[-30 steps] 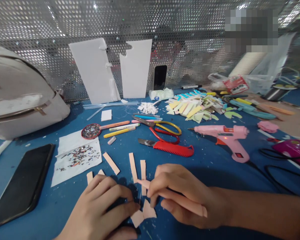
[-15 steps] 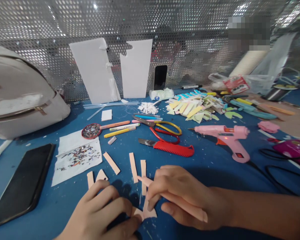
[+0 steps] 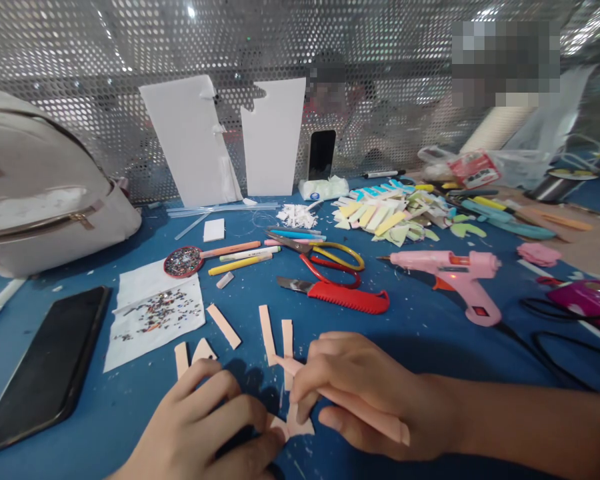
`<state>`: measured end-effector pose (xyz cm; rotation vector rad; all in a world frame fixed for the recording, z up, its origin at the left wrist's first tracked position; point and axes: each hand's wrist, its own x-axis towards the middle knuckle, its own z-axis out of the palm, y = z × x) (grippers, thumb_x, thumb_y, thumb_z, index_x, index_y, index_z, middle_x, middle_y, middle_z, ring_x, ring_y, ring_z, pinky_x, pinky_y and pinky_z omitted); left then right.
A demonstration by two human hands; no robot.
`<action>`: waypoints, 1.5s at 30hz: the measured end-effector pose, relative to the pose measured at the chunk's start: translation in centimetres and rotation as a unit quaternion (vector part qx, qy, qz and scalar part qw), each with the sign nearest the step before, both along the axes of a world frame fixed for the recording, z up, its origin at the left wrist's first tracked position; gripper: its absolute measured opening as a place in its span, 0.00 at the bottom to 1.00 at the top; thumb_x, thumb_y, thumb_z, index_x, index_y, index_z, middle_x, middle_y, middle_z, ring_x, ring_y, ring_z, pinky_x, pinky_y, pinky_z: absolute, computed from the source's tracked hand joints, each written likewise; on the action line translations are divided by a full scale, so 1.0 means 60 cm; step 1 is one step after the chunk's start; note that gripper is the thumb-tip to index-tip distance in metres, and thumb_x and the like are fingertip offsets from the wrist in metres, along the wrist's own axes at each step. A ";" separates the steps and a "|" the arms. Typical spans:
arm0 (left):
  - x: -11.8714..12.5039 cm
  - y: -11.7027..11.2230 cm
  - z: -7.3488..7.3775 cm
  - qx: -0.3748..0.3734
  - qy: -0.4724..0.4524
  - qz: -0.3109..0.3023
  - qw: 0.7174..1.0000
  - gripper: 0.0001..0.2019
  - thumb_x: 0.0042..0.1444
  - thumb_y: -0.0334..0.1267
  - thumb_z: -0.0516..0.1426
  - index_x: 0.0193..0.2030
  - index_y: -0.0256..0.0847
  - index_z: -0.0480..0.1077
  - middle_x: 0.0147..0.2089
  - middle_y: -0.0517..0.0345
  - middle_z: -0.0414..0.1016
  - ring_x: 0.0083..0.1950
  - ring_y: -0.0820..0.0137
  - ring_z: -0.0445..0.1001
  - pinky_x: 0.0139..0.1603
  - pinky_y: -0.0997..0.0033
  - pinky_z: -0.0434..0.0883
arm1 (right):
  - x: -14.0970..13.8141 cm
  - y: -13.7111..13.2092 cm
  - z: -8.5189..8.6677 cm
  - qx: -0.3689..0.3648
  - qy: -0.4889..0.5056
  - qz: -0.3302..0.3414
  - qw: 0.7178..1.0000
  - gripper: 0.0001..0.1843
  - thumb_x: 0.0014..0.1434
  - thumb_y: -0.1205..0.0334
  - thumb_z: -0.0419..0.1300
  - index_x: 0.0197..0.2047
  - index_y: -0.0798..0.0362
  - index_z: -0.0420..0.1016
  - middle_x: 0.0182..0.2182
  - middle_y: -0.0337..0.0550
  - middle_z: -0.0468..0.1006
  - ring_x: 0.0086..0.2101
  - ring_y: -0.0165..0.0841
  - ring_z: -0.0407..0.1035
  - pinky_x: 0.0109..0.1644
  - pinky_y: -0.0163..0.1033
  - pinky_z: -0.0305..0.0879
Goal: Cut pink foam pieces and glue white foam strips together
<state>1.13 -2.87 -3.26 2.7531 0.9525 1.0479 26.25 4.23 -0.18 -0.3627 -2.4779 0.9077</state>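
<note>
My left hand (image 3: 213, 420) is closed, fingers bent, with its thumb and fingertips on the left end of a small peach-coloured cut piece (image 3: 296, 421) lying on the blue table. My right hand (image 3: 365, 393) is closed around a long, narrow peach-coloured rolled piece (image 3: 287, 364), which runs under the fingers and out past the palm. One of its fingertips presses on the cut piece. Flat peach strips (image 3: 267, 335) lie just beyond both hands, and a small peach piece with a dark dot (image 3: 203, 349) sits above my left knuckles.
A red-handled knife (image 3: 347, 297), scissors (image 3: 336, 257) and markers (image 3: 240, 265) lie ahead. A pink glue gun (image 3: 445, 262) with a cord rests at the right. Sequins cover a white sheet (image 3: 125, 287) beside a phone (image 3: 45, 373). Coloured scraps (image 3: 390, 213) are piled behind.
My right hand has shifted very slightly left, along with the rolled piece. My left hand keeps its place on the cut piece.
</note>
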 end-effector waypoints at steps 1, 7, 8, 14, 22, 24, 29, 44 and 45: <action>-0.001 0.000 -0.001 0.001 0.000 -0.003 1.000 0.14 0.74 0.42 0.52 0.44 0.46 0.79 0.35 0.63 0.81 0.33 0.69 0.68 0.41 0.61 0.61 | 0.000 0.000 0.001 0.001 -0.001 0.000 1.000 0.09 0.73 0.60 0.47 0.50 0.49 0.66 0.35 0.39 0.80 0.33 0.33 0.70 0.44 0.37 0.61; 0.000 0.004 -0.001 0.019 -0.007 -0.012 1.000 0.13 0.73 0.41 0.54 0.44 0.45 0.79 0.36 0.62 0.80 0.33 0.69 0.67 0.41 0.62 0.60 | 0.003 -0.001 0.000 -0.008 0.003 -0.002 1.000 0.08 0.71 0.63 0.49 0.49 0.50 0.67 0.35 0.40 0.81 0.34 0.33 0.70 0.44 0.37 0.61; 0.000 0.005 -0.001 0.019 -0.007 -0.013 1.000 0.12 0.73 0.41 0.54 0.44 0.44 0.80 0.36 0.62 0.80 0.34 0.69 0.67 0.42 0.62 0.60 | 0.003 -0.001 -0.001 -0.011 0.003 0.000 1.000 0.08 0.71 0.63 0.49 0.49 0.50 0.67 0.35 0.39 0.81 0.34 0.33 0.70 0.44 0.37 0.61; 0.003 0.005 0.003 0.017 -0.012 -0.018 1.000 0.13 0.73 0.41 0.54 0.43 0.44 0.80 0.36 0.63 0.80 0.33 0.69 0.66 0.42 0.62 0.59 | 0.003 0.001 -0.001 -0.015 -0.007 0.002 1.000 0.08 0.71 0.63 0.49 0.49 0.50 0.68 0.35 0.39 0.81 0.34 0.33 0.71 0.45 0.37 0.61; 0.003 0.005 0.004 0.022 -0.003 -0.023 0.999 0.15 0.74 0.41 0.51 0.44 0.43 0.80 0.36 0.62 0.80 0.34 0.69 0.66 0.43 0.62 0.59 | 0.001 0.000 -0.001 -0.015 -0.002 0.000 1.000 0.08 0.71 0.63 0.49 0.49 0.50 0.68 0.35 0.39 0.81 0.34 0.33 0.71 0.45 0.38 0.61; 0.003 0.006 0.005 0.023 -0.002 -0.023 0.999 0.15 0.74 0.40 0.51 0.44 0.43 0.79 0.35 0.62 0.80 0.33 0.69 0.66 0.43 0.62 0.59 | 0.001 0.001 0.000 -0.015 -0.001 -0.001 1.000 0.08 0.71 0.63 0.49 0.49 0.50 0.68 0.35 0.40 0.81 0.33 0.33 0.71 0.45 0.38 0.61; 0.001 0.007 0.001 0.020 0.004 -0.014 1.000 0.14 0.74 0.41 0.52 0.44 0.44 0.79 0.35 0.62 0.80 0.34 0.69 0.67 0.44 0.61 0.60 | 0.000 0.001 0.004 -0.024 0.007 0.001 1.000 0.08 0.71 0.63 0.50 0.48 0.50 0.69 0.35 0.41 0.82 0.34 0.34 0.72 0.45 0.38 0.63; -0.009 0.007 0.027 -0.079 -0.039 -0.015 0.996 0.13 0.73 0.43 0.52 0.46 0.45 0.77 0.37 0.61 0.81 0.34 0.69 0.71 0.42 0.65 0.63 | 0.007 0.008 -0.010 -0.370 0.103 -0.055 0.922 0.17 0.75 0.50 0.50 0.45 0.54 0.70 0.25 0.42 0.79 0.26 0.31 0.75 0.35 0.36 0.68; -0.009 0.009 0.029 -0.095 -0.055 -0.014 0.994 0.12 0.73 0.44 0.53 0.46 0.46 0.77 0.36 0.61 0.80 0.34 0.70 0.72 0.41 0.66 0.64 | 0.007 0.007 -0.010 -0.376 0.109 -0.054 0.918 0.16 0.75 0.50 0.50 0.45 0.55 0.70 0.25 0.41 0.79 0.26 0.30 0.75 0.35 0.36 0.68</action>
